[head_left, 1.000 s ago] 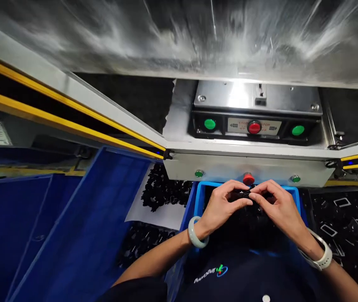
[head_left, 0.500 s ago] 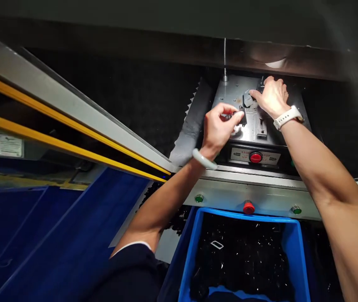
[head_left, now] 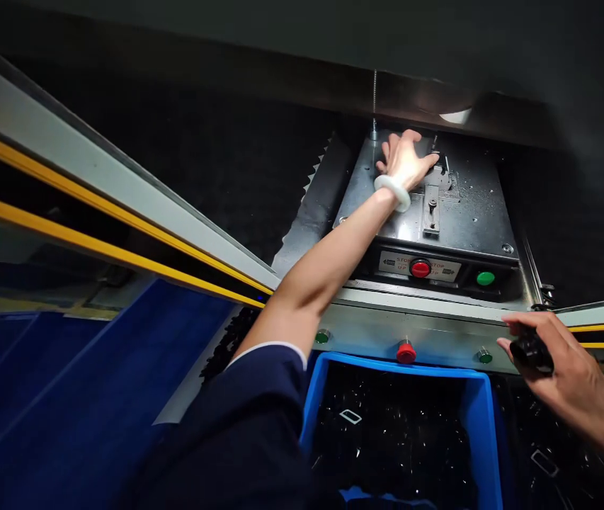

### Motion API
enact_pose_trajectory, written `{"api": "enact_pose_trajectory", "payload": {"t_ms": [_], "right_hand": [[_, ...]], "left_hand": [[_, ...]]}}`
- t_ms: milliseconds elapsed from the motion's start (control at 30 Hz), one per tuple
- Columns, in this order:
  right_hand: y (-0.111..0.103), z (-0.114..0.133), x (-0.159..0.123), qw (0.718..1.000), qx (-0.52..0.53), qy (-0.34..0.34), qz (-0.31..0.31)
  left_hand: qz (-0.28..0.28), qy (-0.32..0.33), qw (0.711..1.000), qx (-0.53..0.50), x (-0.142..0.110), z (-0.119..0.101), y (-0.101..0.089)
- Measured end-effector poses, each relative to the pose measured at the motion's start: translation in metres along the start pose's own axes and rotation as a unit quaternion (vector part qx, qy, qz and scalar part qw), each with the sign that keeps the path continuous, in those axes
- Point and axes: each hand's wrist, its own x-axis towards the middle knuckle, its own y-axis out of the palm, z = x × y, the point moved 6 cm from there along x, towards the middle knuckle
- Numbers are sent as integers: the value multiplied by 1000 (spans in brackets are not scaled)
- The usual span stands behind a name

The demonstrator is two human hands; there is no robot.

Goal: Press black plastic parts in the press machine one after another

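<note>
Atop the steel plate (head_left: 471, 212), left hand (head_left: 403, 164) nears its far edge.

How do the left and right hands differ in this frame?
The left hand is raised, fingers spread at the steel plate, while the right hand is low, beside the blue crate. The left shows nothing held; the right grips a black part. The left wrist wears a pale bangle; no band shows on the right. Both hands are bare.
</note>
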Motion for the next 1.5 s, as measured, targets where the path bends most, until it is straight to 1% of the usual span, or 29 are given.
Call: {"api": "enact_pose_trajectory", "payload": {"t_ms": [33,100,167,233,300,367,433,500,533,600,700,767,833,867,900,933,1000,1033,1067,1100,1167,1200,1233,1267,1300,1367,1400,1433,1500], "right_hand": [[5,-3,-14,1000,9,12,5],[16,-10,-38,999,17,41,-9],[31,-22,-57,997,16,71,-31],[49,-36,-72,994,7,97,-41],[65,-49,-83,993,-2,113,-27],[77,-59,-88,993,-6,117,-1],[85,-65,-88,992,-9,124,16],[90,-66,-85,989,-24,143,22],[92,-65,-84,987,-36,155,23],[95,-62,-80,982,-61,180,18],[96,-58,-79,977,-70,203,10],[89,-63,-84,974,-63,219,9],[71,-79,-102,961,-85,262,6],[57,-91,-117,947,-116,300,7],[42,-106,-136,924,-160,347,10],[27,-121,-157,894,-208,395,17],[-1,-146,-198,828,-298,473,41],[-10,-153,-212,812,-327,482,42],[-17,-154,-219,812,-344,470,25],[-20,-150,-220,826,-345,445,3],[-12,-121,-206,878,-304,369,-31],[0,-99,-194,907,-259,329,-30],[18,-75,-179,934,-205,293,-13],[40,-48,-165,957,-139,255,17],[65,-22,-150,972,-70,219,56],[116,26,-128,980,21,152,124],[138,42,-120,980,34,132,145],[157,54,-114,980,28,116,161],[185,66,-106,978,-12,91,188]], "left_hand": [[-3,-18,1000,7,-20,-6,-16],[2,-30,999,11,-78,-24,-53],[3,-17,1000,5,-150,-46,-95],[24,-29,999,23,-221,-55,-132],[83,-81,992,54,-278,-47,-154],[162,-133,974,87,-316,-28,-161],[231,-156,955,100,-334,-8,-162],[271,-151,945,101,-336,5,-161],[281,-145,943,106,-334,9,-161],[272,-135,943,137,-329,11,-163],[239,-120,948,173,-330,6,-164],[215,-120,954,171,-336,1,-165],[178,-130,962,164,-343,-7,-168],[158,-136,965,159,-348,-12,-171],[142,-141,968,151,-353,-19,-173],[132,-144,971,140,-358,-27,-174],[138,-148,973,114,-369,-44,-173],[151,-148,972,101,-374,-53,-171],[169,-147,970,91,-380,-62,-168],[192,-147,967,84,-386,-69,-164],[247,-147,954,82,-399,-83,-157],[277,-144,946,91,-406,-88,-154],[308,-137,935,108,-413,-93,-150],[338,-129,923,135,-421,-98,-147],[364,-119,908,170,-429,-101,-144],[403,-103,874,251,-444,-104,-138],[416,-97,858,286,-450,-105,-135],[425,-92,844,313,-456,-106,-133],[436,-85,828,342,-464,-107,-129]]}}
